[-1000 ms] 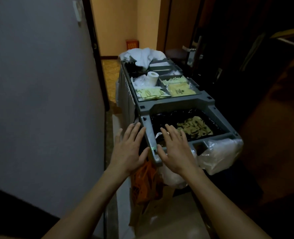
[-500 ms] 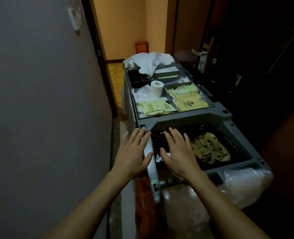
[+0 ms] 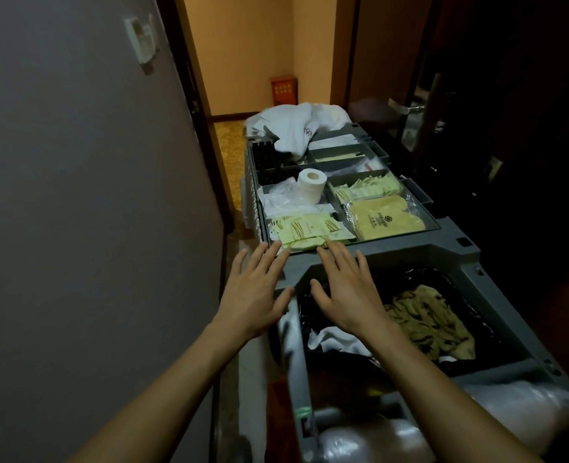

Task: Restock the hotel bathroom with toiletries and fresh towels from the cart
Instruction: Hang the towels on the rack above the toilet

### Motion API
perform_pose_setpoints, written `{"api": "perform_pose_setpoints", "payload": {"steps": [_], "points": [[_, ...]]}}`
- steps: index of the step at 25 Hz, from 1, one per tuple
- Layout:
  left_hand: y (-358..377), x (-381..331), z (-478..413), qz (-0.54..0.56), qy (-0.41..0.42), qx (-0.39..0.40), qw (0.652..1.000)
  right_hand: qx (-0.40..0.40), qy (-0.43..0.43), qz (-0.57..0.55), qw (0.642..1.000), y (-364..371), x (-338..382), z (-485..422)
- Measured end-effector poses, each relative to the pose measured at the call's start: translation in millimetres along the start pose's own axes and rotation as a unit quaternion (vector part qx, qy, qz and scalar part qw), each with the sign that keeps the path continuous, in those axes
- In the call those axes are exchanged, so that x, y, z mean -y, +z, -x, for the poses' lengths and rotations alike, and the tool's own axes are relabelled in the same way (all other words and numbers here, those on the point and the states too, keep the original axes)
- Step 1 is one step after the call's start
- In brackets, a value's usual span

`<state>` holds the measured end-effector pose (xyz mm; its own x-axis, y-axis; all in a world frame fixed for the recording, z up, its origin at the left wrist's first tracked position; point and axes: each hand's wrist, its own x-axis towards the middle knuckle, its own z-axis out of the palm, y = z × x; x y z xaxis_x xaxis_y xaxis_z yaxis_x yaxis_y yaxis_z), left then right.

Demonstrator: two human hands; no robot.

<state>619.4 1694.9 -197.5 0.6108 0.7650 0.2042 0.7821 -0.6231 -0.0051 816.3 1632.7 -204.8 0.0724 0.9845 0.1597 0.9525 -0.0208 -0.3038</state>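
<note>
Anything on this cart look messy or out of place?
Yes: a crumpled white cloth is heaped over the far compartments of the cart, partly covering them, while the sachets in the nearer trays stay inside their compartments.

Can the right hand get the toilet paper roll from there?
Probably yes. The right hand is open and holds nothing, and the toilet paper roll stands uncovered beyond the yellow packets, a forward stretch away.

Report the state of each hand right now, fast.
Left hand: open, fingers straight, holding nothing, at the grey cart's left edge.
Right hand: open, fingers spread, holding nothing, over the black-lined bin.
</note>
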Motion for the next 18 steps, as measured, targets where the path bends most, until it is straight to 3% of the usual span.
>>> {"api": "perform_pose_setpoints", "payload": {"steps": [18], "points": [[60.0,148.2,-175.4,0.089,0.105,0.026,0.990,-0.010,0.154,0.021,0.988,45.1,48.1,-167.1]]}}
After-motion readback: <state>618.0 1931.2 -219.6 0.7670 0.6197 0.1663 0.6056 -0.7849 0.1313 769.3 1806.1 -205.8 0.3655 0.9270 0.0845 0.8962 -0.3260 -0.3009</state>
